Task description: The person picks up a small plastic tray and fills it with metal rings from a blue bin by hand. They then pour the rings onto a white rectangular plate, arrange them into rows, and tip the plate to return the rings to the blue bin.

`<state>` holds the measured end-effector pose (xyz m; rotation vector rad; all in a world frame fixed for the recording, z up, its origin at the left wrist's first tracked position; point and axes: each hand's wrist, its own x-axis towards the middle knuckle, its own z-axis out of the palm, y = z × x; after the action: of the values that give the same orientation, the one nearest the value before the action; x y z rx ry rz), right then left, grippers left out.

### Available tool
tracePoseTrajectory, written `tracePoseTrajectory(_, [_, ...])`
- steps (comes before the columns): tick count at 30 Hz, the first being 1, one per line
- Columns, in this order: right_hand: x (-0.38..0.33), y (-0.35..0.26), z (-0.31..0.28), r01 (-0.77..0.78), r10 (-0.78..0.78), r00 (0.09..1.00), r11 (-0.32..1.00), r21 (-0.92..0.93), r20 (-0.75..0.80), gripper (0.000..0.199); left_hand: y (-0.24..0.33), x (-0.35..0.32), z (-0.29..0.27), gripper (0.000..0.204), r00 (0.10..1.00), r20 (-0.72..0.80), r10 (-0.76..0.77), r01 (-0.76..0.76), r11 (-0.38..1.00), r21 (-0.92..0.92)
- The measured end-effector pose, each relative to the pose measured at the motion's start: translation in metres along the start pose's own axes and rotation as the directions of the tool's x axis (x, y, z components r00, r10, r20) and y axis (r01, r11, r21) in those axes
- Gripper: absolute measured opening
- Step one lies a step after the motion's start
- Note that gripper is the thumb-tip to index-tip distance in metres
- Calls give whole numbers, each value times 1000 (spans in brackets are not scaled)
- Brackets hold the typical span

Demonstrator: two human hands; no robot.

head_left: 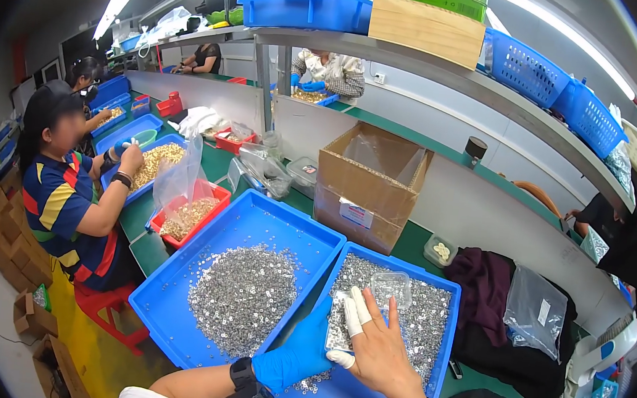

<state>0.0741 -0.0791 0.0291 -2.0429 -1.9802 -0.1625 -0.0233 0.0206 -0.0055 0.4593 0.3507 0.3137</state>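
Fingers [360, 310] spread flat on metal parts [414, 316]

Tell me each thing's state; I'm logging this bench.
Cardboard box: open, plastic-lined.
Left blue tray: holds a heap of small silver parts.
Right blue tray: strewn with silver parts.
Small clear container: lying on the parts.
Left hand: blue-gloved, under a card of parts.
Right hand: bare, taped fingers, pressing the card.

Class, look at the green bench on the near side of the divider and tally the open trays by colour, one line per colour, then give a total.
Blue trays: 4, two near ones holding silvery parts, two by the seated person.
Red trays: 2, one with a clear bag, a small one farther back.
Total: 6
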Motion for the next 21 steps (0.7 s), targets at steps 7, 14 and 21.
tracePoseTrajectory(7, [1, -5, 1, 15, -16, 999, 1000, 3, 34, 79, 5, -7, 12, 44, 995, -94, -35, 38, 999, 33])
tracePoseTrajectory(14, [0, -5, 0, 23, -24, 998, 1000, 21, 65, 76, 7, -6, 12, 44, 991, -101, -92, 91, 996, -19])
tracePoseTrajectory(21, [-4, 15, -1, -79, 79, 997, 997, -8, 12, 74, 1, 2, -3, 44, 988, 121, -94, 119, 967, -224])
